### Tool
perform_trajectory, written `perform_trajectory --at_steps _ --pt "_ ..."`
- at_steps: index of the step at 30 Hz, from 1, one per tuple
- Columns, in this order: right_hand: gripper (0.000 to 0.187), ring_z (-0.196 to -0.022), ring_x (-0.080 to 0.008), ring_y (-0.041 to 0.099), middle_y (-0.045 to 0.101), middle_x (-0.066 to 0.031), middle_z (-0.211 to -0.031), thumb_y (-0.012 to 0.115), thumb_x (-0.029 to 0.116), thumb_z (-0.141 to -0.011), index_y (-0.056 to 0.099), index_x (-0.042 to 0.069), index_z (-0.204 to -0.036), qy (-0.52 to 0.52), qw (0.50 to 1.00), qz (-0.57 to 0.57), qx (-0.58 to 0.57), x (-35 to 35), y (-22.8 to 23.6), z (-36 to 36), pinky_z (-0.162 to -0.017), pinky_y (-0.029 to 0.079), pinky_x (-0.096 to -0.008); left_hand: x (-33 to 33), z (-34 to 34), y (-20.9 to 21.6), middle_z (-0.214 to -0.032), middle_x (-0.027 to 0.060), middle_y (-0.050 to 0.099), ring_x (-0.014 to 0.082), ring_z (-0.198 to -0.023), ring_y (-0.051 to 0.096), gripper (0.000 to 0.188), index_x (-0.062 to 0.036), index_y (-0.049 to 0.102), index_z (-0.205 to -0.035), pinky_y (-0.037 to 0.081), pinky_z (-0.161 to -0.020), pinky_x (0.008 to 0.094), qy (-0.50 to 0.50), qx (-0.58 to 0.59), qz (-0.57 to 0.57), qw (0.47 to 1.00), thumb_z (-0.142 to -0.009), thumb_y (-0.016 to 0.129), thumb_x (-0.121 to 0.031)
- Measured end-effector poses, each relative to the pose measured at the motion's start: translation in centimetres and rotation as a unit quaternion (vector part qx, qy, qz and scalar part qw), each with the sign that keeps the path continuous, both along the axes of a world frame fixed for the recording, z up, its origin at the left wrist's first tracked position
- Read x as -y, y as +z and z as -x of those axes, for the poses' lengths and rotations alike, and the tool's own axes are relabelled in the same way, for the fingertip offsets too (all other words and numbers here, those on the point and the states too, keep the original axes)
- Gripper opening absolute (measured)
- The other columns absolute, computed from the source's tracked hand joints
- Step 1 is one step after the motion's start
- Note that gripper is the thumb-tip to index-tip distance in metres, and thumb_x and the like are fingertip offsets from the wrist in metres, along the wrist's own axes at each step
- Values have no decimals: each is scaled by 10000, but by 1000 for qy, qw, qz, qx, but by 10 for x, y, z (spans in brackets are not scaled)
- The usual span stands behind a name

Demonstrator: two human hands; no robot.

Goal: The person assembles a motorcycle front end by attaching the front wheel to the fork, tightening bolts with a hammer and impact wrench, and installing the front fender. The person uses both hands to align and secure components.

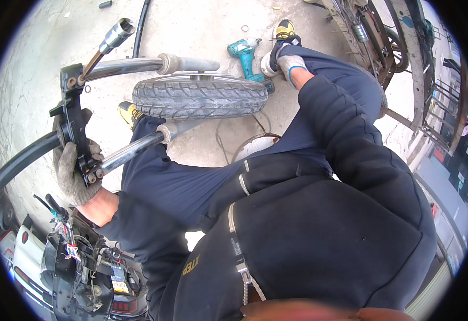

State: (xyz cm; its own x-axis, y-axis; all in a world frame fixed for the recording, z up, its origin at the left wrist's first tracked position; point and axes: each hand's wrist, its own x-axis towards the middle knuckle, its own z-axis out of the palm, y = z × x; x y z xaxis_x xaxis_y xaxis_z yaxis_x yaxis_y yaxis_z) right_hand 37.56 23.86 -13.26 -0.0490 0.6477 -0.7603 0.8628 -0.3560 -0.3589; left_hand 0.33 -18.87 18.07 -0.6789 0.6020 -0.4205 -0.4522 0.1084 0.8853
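Observation:
At the left, my left hand [73, 171], in a grey knit glove, is wrapped round the black clamp [72, 117] of a front fork. The fork's silver tubes [132, 151] run to a wheel with a black tyre [202, 100] between my legs. From the clamp's far end sticks a rusty rod with a shiny socket [119, 33]. My right hand [292, 65], gloved in grey, reaches forward by my right foot. Its fingers are closed on a white-and-black rounded thing [269, 63], partly hidden and not identifiable. Beside it lies a teal cordless impact driver [246, 58].
A black tube [20, 160] extends left from the clamp. Stripped scooter parts with loose wires [73, 257] stand at the lower left. A rusty metal frame [373, 43] stands at the right. Behind the wheel, a round pan [256, 144] sits on the concrete floor.

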Motion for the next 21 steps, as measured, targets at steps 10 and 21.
perform_trajectory --at_steps 10,21 --pt "211 -839 -259 668 711 -118 -942 617 186 -965 759 67 -1065 295 954 -53 -18 -3 -44 -29 -717 536 -403 -3 -8 -6 -1303 399 619 140 -618 699 824 95 350 -1561 540 -445 220 9 -86 20 996 -921 753 -231" --pt "332 -814 -146 724 764 -74 -954 737 229 -954 748 -24 -1168 -78 874 -333 -345 -145 293 -16 -702 596 -298 -23 -25 13 -1350 260 631 62 -595 561 752 29 364 -1588 422 -430 182 -9 -138 31 990 -979 670 -289"
